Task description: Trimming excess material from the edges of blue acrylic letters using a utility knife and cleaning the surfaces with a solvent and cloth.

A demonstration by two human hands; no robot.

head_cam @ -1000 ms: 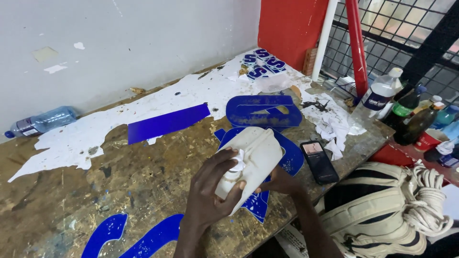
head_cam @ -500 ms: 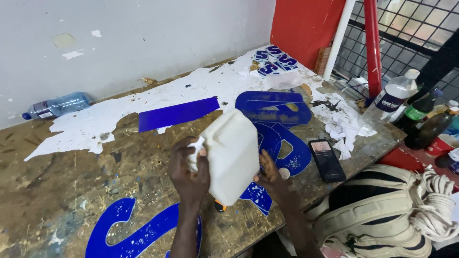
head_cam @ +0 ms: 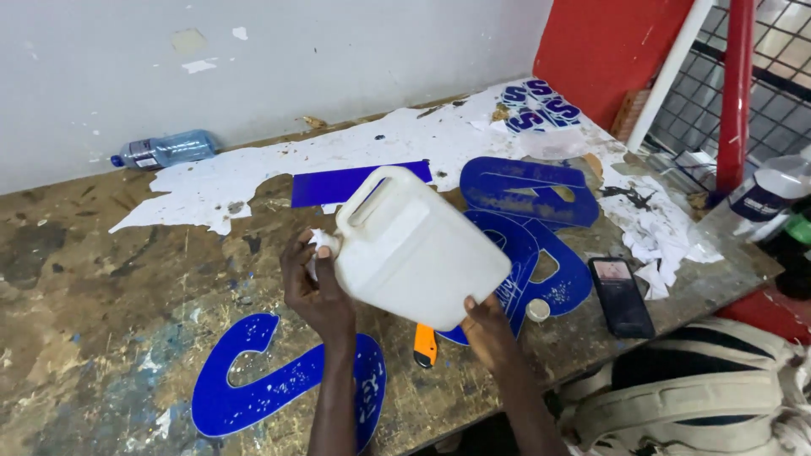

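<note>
A white plastic jug [head_cam: 414, 249] with a moulded handle is tipped on its side above the worktable [head_cam: 101, 279], spout toward the left. My right hand [head_cam: 488, 331] grips its bottom corner. My left hand [head_cam: 314, 287] is closed on a small white wad, cloth or paper, pressed against the jug's spout. Below the hands lie a blue cut-out letter [head_cam: 279, 384] and an orange utility knife [head_cam: 425, 344]. A small white cap [head_cam: 537, 310] rests on another blue letter [head_cam: 541, 262].
A black phone [head_cam: 621, 295] lies at the right edge. Blue letter shapes [head_cam: 528, 190], a blue strip [head_cam: 338, 184] and torn white backing paper [head_cam: 253, 169] cover the back. A clear water bottle [head_cam: 165, 149] lies by the wall. A beige backpack [head_cam: 701, 397] sits at lower right.
The jug has been lifted from the table and tipped onto its side, spout swung left against the wad in my left hand. The view has shifted slightly.
</note>
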